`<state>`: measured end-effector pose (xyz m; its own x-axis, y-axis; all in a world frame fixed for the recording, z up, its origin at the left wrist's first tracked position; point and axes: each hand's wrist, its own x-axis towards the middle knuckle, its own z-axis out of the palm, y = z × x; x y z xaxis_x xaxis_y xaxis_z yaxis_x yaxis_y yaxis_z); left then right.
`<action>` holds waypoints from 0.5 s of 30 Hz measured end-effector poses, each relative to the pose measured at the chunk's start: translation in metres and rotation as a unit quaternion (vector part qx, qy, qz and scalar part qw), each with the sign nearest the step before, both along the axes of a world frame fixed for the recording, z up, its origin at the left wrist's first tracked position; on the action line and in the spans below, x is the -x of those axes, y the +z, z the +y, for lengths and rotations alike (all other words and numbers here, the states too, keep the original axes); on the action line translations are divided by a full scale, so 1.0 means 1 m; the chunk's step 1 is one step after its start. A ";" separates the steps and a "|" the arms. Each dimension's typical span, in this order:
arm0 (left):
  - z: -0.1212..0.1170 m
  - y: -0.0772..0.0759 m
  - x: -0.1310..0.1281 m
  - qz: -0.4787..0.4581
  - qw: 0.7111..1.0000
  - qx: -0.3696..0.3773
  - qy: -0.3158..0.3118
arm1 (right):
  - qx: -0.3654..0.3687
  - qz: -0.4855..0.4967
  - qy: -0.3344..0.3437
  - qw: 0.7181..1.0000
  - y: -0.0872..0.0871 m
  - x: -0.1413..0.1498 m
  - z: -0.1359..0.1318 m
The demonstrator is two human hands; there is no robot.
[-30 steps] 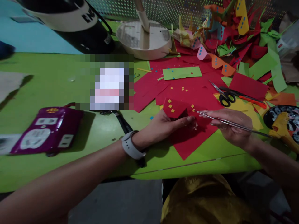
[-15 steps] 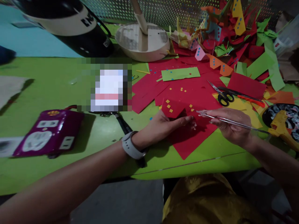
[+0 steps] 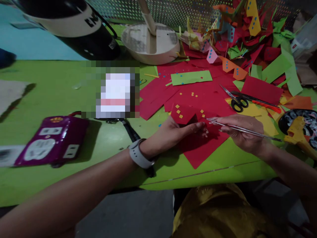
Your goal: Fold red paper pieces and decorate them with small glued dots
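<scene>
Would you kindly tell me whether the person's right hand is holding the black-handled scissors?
No, the right hand holds a slim metal tool, while the black-handled scissors lie beyond it, untouched.

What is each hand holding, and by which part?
Left hand: a red paper cutout with yellow diamonds, apparently by its lower edge. Right hand: metal tweezers, gripped close to their tips.

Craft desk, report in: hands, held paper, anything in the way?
Left hand holds red paper. Right hand grips tweezers, tips near a yellow diamond. Scissors beyond right hand, not between tips and paper.
</scene>
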<state>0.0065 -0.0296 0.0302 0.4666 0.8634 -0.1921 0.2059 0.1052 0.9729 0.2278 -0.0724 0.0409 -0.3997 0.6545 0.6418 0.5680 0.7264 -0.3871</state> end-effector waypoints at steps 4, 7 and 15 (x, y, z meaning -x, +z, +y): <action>0.000 0.000 0.000 -0.002 1.000 -0.007 -0.003 | 0.005 0.005 -0.012 1.000 0.000 0.001 -0.001; 0.001 0.000 0.000 -0.022 1.000 0.000 -0.016 | 0.002 0.008 -0.006 1.000 0.000 0.002 -0.001; 0.000 -0.003 0.000 -0.041 0.999 0.029 -0.002 | -0.083 0.008 -0.013 0.996 0.002 -0.011 0.004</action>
